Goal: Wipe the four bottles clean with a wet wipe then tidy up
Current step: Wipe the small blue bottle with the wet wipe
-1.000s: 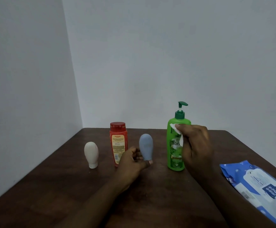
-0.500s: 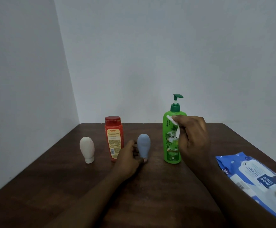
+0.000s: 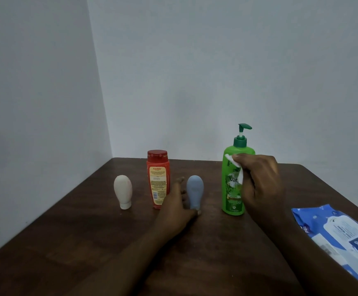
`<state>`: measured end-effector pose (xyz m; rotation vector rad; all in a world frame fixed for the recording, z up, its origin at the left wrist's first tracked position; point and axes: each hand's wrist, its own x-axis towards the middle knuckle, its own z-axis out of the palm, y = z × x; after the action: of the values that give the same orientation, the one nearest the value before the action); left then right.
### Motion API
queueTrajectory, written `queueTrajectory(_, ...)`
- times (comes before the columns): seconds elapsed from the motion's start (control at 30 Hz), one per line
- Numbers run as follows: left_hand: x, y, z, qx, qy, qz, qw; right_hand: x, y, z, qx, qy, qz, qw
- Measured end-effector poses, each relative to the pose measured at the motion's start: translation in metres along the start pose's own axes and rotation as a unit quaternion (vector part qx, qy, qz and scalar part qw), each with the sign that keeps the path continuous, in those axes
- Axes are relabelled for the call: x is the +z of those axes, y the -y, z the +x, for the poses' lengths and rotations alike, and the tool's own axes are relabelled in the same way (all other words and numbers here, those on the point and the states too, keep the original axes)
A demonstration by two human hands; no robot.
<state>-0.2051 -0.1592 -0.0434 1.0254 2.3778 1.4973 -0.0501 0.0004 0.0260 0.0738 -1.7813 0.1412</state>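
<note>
The wet wipe (image 3: 235, 165) is pinched in the right hand (image 3: 259, 184) and pressed to the shoulder of the green pump bottle (image 3: 232, 189), upright toward the worktop's (image 3: 67, 242) far edge. The blue bottle (image 3: 194, 192) is gripped low by the left hand (image 3: 178, 210). The pump bottle is judged slick and top-heavy, best steadied at the body. The red bottle (image 3: 158, 180) and white bottle (image 3: 123, 191) are crowded alongside; the wipes pack (image 3: 340, 236) is laid at the right edge.

A plain room, perhaps a home: bare white walls (image 3: 216, 71), dark wooden table (image 3: 67, 242), toiletry bottles (image 3: 158, 178).
</note>
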Motion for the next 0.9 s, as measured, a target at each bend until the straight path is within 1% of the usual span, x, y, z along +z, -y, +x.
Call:
queueTrajectory(0.1,0.001,-0.009,-0.012,0.025,-0.056,0.028,0.998,0.001,-0.002,0.000,-0.003,-0.003,0.003,1.000)
queueTrajectory(0.2,0.002,-0.017,-0.017,0.105,-0.148,0.068,0.981,0.004,-0.005,-0.001,-0.016,-0.002,0.010,1.000)
queueTrajectory(0.27,-0.002,-0.024,-0.019,0.161,-0.212,0.055,0.962,0.005,-0.005,-0.003,-0.025,0.000,0.023,0.999)
queueTrajectory(0.33,-0.007,-0.029,-0.022,0.194,-0.251,0.020,0.948,0.005,-0.003,-0.003,-0.029,0.006,0.033,0.999)
queueTrajectory(0.37,-0.008,-0.029,-0.023,0.199,-0.253,0.004,0.947,0.005,-0.002,-0.003,-0.031,0.005,0.039,0.999)
queueTrajectory(0.43,-0.004,-0.029,-0.026,0.176,-0.221,0.004,0.959,0.006,0.000,-0.003,-0.033,0.001,0.049,0.998)
queueTrajectory(0.53,0.007,-0.023,-0.024,0.078,-0.148,0.014,0.986,0.006,0.003,-0.002,-0.043,0.000,0.054,0.998)
queueTrajectory(0.6,0.012,-0.021,-0.021,0.020,-0.115,0.023,0.993,0.007,0.004,-0.002,-0.048,-0.005,0.052,0.997)
queueTrajectory(0.63,0.015,-0.020,-0.019,0.005,-0.106,0.027,0.994,0.007,0.005,-0.002,-0.049,-0.006,0.049,0.998)
queueTrajectory(0.77,0.018,-0.020,-0.010,-0.002,-0.110,0.020,0.994,0.008,0.004,-0.002,-0.046,0.001,0.036,0.998)
queueTrajectory(0.9,0.017,-0.017,-0.004,0.004,-0.082,-0.008,0.997,0.008,0.009,-0.001,-0.059,0.008,0.056,0.997)
